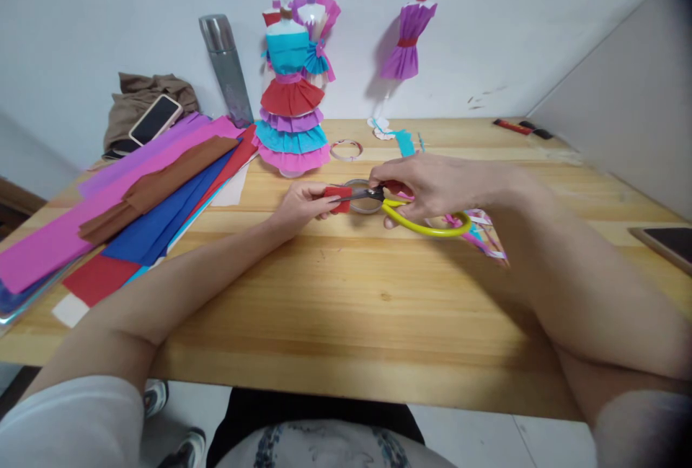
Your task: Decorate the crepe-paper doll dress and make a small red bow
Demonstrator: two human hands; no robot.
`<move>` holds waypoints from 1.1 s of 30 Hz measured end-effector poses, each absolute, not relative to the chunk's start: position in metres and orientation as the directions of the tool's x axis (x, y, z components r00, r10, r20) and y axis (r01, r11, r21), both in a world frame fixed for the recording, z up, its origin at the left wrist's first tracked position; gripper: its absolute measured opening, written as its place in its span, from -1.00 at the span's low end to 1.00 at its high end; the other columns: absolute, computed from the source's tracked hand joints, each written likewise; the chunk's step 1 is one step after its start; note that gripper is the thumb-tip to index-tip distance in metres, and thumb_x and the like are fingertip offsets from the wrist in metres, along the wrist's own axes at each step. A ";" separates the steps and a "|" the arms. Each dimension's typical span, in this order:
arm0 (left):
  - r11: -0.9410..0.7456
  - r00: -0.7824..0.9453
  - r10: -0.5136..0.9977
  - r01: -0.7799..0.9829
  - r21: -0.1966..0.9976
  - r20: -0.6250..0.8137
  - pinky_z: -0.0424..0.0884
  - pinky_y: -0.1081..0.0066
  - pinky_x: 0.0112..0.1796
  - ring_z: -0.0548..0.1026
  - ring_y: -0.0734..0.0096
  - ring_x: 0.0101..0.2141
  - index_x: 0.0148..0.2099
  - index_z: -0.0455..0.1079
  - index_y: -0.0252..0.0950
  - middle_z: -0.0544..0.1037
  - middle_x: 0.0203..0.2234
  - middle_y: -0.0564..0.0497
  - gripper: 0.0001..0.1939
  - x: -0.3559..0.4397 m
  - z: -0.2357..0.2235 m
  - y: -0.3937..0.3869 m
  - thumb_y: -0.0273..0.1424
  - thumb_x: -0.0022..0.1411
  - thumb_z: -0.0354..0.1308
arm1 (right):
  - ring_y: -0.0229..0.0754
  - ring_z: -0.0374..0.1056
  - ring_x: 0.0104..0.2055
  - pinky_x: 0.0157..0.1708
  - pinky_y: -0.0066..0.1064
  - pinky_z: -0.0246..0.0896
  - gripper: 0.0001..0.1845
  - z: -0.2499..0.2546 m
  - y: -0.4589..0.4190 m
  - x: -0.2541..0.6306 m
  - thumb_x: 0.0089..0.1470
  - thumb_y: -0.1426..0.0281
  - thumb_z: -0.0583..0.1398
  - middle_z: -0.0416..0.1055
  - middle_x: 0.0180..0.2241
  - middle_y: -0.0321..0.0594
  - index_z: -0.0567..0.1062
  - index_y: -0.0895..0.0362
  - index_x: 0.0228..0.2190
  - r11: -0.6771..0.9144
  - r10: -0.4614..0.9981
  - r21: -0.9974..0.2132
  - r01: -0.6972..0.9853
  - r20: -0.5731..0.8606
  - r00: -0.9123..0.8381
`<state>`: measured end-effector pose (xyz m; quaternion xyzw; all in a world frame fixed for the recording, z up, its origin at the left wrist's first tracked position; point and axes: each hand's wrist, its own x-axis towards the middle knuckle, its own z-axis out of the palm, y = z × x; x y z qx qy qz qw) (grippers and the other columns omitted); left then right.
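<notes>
In the middle of the table, my left hand [303, 205] pinches a small piece of red crepe paper [339, 199]. My right hand [422, 183] grips a pair of scissors [427, 224] with yellow handles, and its blades lie over the red piece, pointing left. Whether the blades are cutting into it I cannot tell. A roll of tape [365, 205] lies beneath the blades, partly hidden. Just behind my hands stands a mannequin in a tiered paper dress [292, 96]. Coloured paper scraps [486, 234] lie beside my right hand, partly covered by it.
Crepe paper sheets [156, 187] are piled on the left, with a phone [156, 120] and brown cloth [135, 96] behind. A grey flask [227, 68] stands at the back. A purple-dressed mannequin [408, 42] is by the wall. Right of it lies a red-and-black cutter-like tool [522, 127].
</notes>
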<state>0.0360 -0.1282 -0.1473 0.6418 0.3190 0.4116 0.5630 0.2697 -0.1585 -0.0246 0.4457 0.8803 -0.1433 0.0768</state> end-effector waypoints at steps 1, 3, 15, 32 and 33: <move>-0.161 0.457 0.873 -0.052 0.986 0.167 0.34 0.48 -0.47 0.41 0.50 -0.49 -0.20 0.70 -0.33 0.62 -0.46 -0.04 -0.57 0.036 -0.148 -0.128 -0.10 -0.02 0.50 | -0.21 0.20 -0.37 -0.37 -0.35 -0.05 -0.71 -0.025 -0.158 0.270 0.08 0.26 0.26 0.30 -0.38 -0.28 0.21 0.05 -0.38 0.560 0.765 -0.189 0.807 -0.258 -0.591; -0.162 0.461 0.872 -0.050 0.986 0.167 0.34 0.48 -0.47 0.41 0.50 -0.49 -0.19 0.70 -0.33 0.61 -0.46 -0.04 -0.58 0.036 -0.148 -0.128 -0.12 -0.01 0.50 | -0.21 0.21 -0.37 -0.37 -0.35 -0.04 -0.74 -0.025 -0.158 0.272 0.08 0.29 0.24 0.31 -0.38 -0.28 0.22 0.06 -0.38 0.559 0.762 -0.203 0.804 -0.255 -0.595; -0.163 0.467 0.870 -0.029 0.986 0.158 0.35 0.47 -0.45 0.41 0.47 -0.47 -0.21 0.71 -0.30 0.59 -0.49 -0.02 -0.63 0.036 -0.147 -0.131 -0.14 0.00 0.47 | -0.26 0.15 -0.43 -0.39 -0.36 -0.07 -0.71 -0.028 -0.156 0.274 0.11 0.29 0.28 0.24 -0.46 -0.35 0.23 0.06 -0.39 0.584 0.748 -0.206 0.785 -0.236 -0.620; -0.197 0.480 0.858 -0.026 0.980 0.185 0.34 0.46 -0.48 0.40 0.49 -0.51 -0.23 0.69 -0.31 0.57 -0.51 -0.02 -0.63 0.035 -0.146 -0.131 -0.12 0.06 0.46 | -0.25 0.15 -0.44 -0.38 -0.38 -0.06 -0.68 -0.031 -0.151 0.279 0.10 0.15 0.31 0.25 -0.46 -0.37 0.35 0.08 -0.32 0.579 0.742 -0.243 0.778 -0.239 -0.627; -0.200 0.480 0.857 -0.022 0.980 0.186 0.34 0.46 -0.48 0.40 0.49 -0.51 -0.24 0.68 -0.31 0.58 -0.50 -0.02 -0.64 0.035 -0.146 -0.131 -0.12 0.07 0.46 | -0.25 0.15 -0.44 -0.38 -0.37 -0.06 -0.68 -0.031 -0.150 0.279 0.11 0.15 0.31 0.25 -0.45 -0.37 0.35 0.08 -0.33 0.580 0.742 -0.243 0.778 -0.237 -0.627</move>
